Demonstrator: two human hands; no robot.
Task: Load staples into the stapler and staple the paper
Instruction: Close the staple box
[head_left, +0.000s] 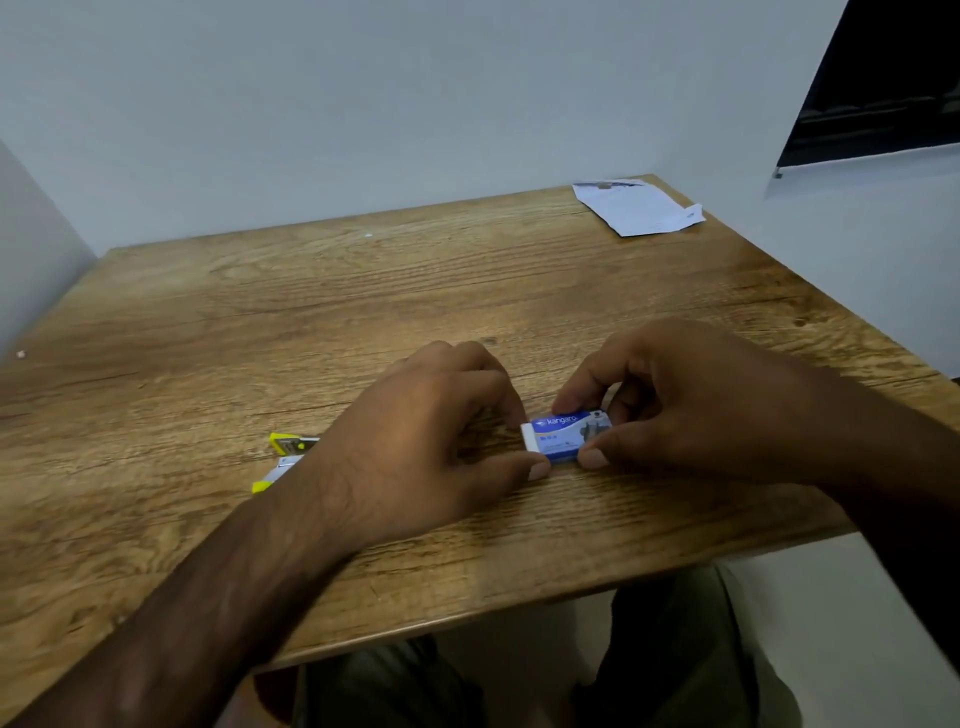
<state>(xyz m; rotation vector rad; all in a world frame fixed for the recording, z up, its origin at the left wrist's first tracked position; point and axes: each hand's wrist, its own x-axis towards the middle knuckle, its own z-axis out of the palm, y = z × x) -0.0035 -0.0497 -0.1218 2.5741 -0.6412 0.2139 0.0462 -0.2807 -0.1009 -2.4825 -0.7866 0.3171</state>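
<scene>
Head camera, your one view: both of your hands meet over a small blue staple box (563, 434) that lies on the wooden table (363, 301), a little right of the middle and near the front edge. The box carries the printed word "kangaro" on its top, and a white end shows at its left.

Your left hand (415, 441) comes in from the lower left with its fingers curled. Its thumb tip sits at the near corner of that white end and a fingertip at the far corner, so it pinches the box there. Your right hand (691, 400) pinches the blue part, forefinger on the far edge and thumb on the near edge, with the other fingers curled behind.

Just beyond your left wrist lies the yellow stapler (288, 447), mostly hidden by the wrist, so only its yellow ends and a strip of metal show. You cannot tell from here whether it is open.

White paper (636, 208), creased and with some print on it, rests flat at the far right corner of the table, well apart from your hands. A pale wall stands behind the table, with a dark window (883, 78) at the upper right.
</scene>
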